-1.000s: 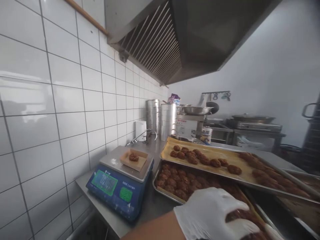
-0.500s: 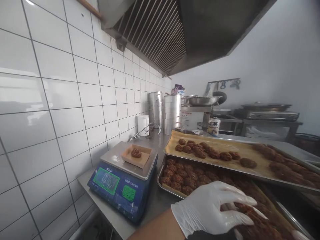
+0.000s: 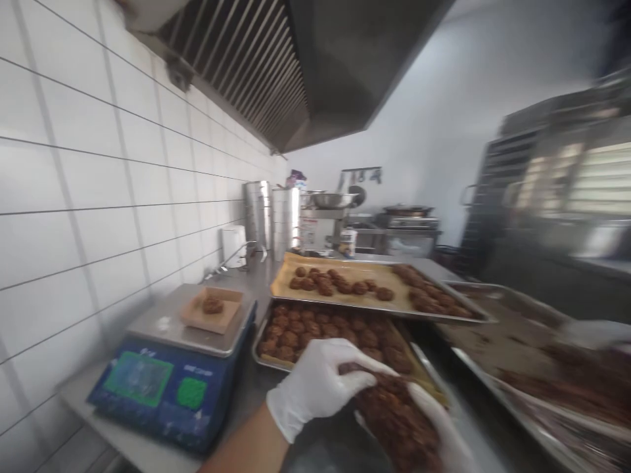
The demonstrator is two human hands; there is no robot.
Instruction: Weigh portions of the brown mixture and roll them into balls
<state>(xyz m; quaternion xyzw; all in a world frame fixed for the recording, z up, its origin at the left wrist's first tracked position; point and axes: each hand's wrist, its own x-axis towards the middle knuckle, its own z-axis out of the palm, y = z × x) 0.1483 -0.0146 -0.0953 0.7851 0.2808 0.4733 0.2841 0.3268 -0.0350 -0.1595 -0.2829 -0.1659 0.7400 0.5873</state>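
Nearest the camera: both gloved hands are on one brown lump of mince (image 3: 394,414). The left hand (image 3: 315,384) is curled over its top with fingers wrapped around it; the right hand (image 3: 438,433) cups it from below, palm up. So the lump is held between the two, low in the middle of the view, over the near end of the lower tray (image 3: 263,360) (blurred, its exact shape is hard to tell).

Judged step: pulling a portion off the lump. The next move likely calls for a small pinch and a short carry left to the scale.

To the left on the steel counter is a blue scale (image 3: 167,384). On its pan is a paper tray (image 3: 211,314) with one brown patty (image 3: 213,305) in it.

Behind the hands, the lower tray is packed with patties. The upper tray (image 3: 394,307) overlaps its far edge and carries more on paper.

Far off: steel pots (image 3: 271,220), a mixing bowl (image 3: 328,198), and the hood (image 3: 315,59) overhead.
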